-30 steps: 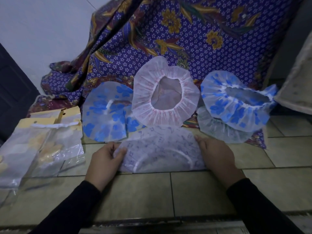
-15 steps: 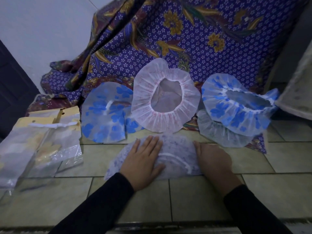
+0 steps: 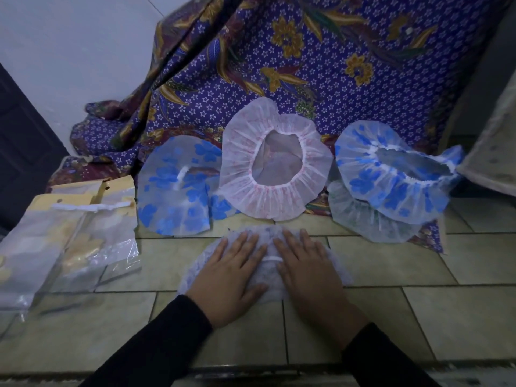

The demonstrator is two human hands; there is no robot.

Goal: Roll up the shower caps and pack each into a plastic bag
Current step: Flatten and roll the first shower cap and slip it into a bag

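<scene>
My right hand (image 3: pixel 305 270) now lies flat beside my left hand (image 3: pixel 233 276), both spread and pressing the cap (image 3: pixel 265 275); I should squeeze out air before rolling tightly.

Folded speckled shower cap (image 3: pixel 267 273) lies flat on floor (image 3: pixel 391 263).

Purple floral cloth (image 3: pixel 321 88) draped behind; tiled floor (image 3: pixel 391 263).

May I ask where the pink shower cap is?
In the head view's centre, the pink shower cap leans on batik cloth between the folded blue cap and open blue cap.
</scene>
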